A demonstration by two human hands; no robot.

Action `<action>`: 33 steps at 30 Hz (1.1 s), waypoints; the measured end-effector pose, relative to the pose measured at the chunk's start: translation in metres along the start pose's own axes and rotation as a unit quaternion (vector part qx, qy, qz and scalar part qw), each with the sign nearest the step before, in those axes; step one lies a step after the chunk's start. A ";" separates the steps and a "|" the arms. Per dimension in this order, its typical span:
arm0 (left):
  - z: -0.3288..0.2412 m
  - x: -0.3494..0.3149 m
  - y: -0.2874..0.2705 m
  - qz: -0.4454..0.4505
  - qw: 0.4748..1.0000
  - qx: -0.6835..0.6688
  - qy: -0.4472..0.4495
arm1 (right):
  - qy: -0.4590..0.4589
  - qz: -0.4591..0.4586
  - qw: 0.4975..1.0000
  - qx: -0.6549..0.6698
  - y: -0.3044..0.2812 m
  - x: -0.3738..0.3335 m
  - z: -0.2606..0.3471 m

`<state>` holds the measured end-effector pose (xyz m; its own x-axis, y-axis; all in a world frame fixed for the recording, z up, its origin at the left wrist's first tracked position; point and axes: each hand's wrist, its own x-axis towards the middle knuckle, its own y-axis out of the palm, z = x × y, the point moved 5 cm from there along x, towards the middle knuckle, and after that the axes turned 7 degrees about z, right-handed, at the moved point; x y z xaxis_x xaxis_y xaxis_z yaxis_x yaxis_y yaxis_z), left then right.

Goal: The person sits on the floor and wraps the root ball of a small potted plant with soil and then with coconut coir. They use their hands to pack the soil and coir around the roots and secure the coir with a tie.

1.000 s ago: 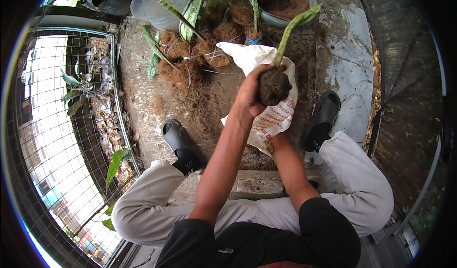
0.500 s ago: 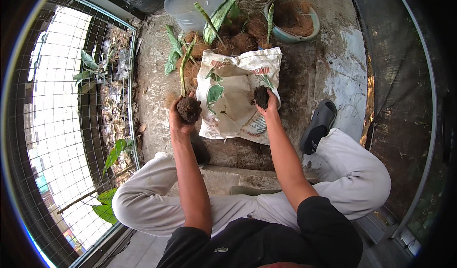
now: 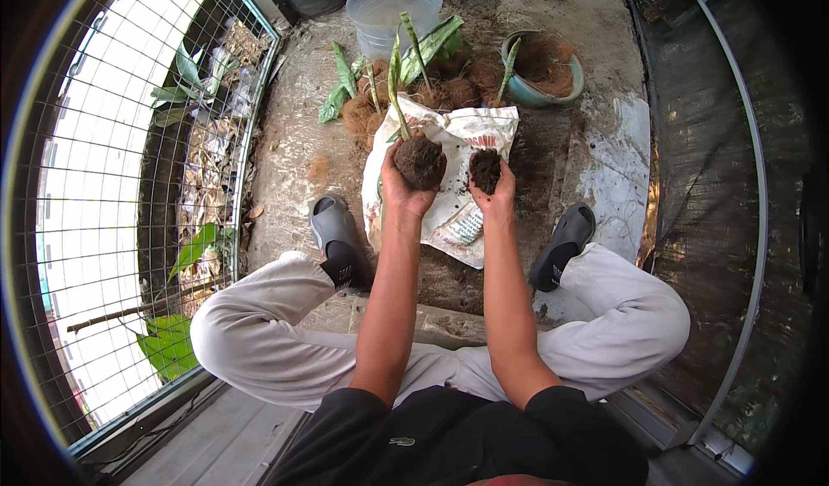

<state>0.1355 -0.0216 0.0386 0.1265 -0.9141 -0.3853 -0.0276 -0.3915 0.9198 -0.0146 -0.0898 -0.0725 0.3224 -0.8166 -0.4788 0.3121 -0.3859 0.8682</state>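
My left hand [image 3: 399, 190] is wrapped round the brown root ball of a plant [image 3: 420, 163], whose single green leaf stands up on the far side. In my cupped right hand [image 3: 499, 190] lies a clump of dark soil [image 3: 485, 171]. Both hands are above a white printed sack [image 3: 449, 227] that lies on the ground, and the root ball and soil are a short gap apart. The sack's opening is mostly hidden behind my left hand and the root ball.
Beyond the sack stand several leafy plants in brown fibre balls [image 3: 458, 94]. A clear plastic tub [image 3: 393, 19] is behind them, and a pale green pot [image 3: 542, 97] with brown fibre stands at the right. Wire mesh [image 3: 147, 227] borders the left side, dark netting [image 3: 704, 218] the right.
My left hand has carried the plant rightward from beside the sack to over it, closer to my right hand. The right hand still holds soil. The whole view has shifted a little.
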 end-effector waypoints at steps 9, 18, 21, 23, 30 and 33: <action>0.089 0.023 -0.006 0.006 0.995 -0.099 -0.006 | -0.189 -0.036 0.970 -0.152 0.126 -0.076 0.020; 0.094 0.014 -0.001 -0.020 0.998 -0.051 0.042 | -0.305 -0.091 0.901 -0.296 0.141 -0.103 0.016; 0.090 0.019 -0.003 -0.007 0.997 -0.054 0.061 | -0.327 -0.046 0.875 -0.354 0.148 -0.107 0.012; 0.089 0.021 -0.001 -0.002 0.997 -0.059 0.058 | -0.336 -0.015 0.857 -0.390 0.150 -0.107 0.012; 0.088 0.017 0.009 -0.011 0.995 -0.080 0.064 | -0.333 0.005 0.843 -0.423 0.153 -0.103 0.014; 0.088 0.013 0.014 -0.020 0.994 -0.074 0.073 | -0.349 0.018 0.820 -0.453 0.153 -0.103 0.016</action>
<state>0.0493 -0.0482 0.0401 0.2665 -0.8690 -0.4168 0.1254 -0.3976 0.9090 -0.0149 -0.0712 0.1117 -0.1455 -0.9893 0.0113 0.9518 -0.1369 0.2745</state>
